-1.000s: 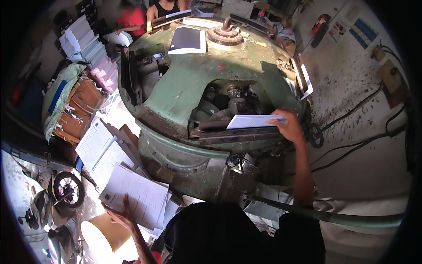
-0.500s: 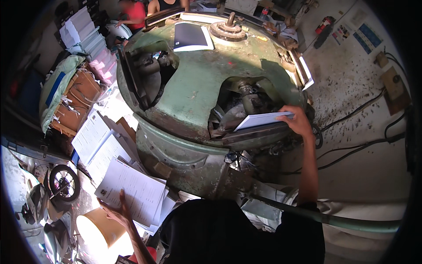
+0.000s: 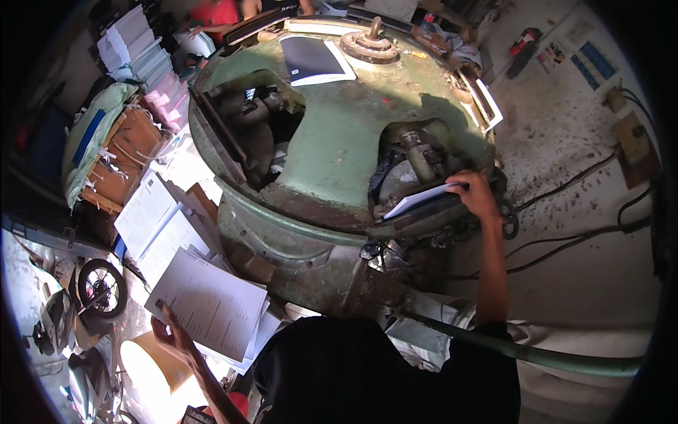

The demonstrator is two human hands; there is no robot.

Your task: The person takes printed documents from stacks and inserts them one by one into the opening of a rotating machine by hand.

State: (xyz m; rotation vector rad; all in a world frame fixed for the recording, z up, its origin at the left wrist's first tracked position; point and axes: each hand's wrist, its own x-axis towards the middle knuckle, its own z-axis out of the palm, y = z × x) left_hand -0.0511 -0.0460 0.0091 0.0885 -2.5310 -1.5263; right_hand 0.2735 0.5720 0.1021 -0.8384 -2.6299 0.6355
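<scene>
A thin white block of sheets [image 3: 421, 198] stands in the dark clamp [image 3: 431, 208] at the near right rim of a round green machine [image 3: 332, 141]. My right hand [image 3: 478, 195] is closed on the block's upper right end, the arm reaching up from below. At lower left, my left hand [image 3: 173, 340] pinches the left edge of a pile of printed sheets [image 3: 212, 304], one finger on top. The top sheet looks tilted and shaded. Its underside and my thumb's grip are partly hidden.
More printed stacks [image 3: 152, 212] lie beyond the pile. A dark-covered book [image 3: 311, 60] rests on the machine's top. Openings show metal clamps [image 3: 258, 113]. A bar [image 3: 551, 357] crosses at right, cables [image 3: 565, 247] hang by the wall. Two people [image 3: 212, 14] are at the far side.
The green top has turned, its near openings shifting right. The block of sheets sits lower and further right in the clamp. My left hand has moved slightly down-left, its fingers drawn in at the sheet edge.
</scene>
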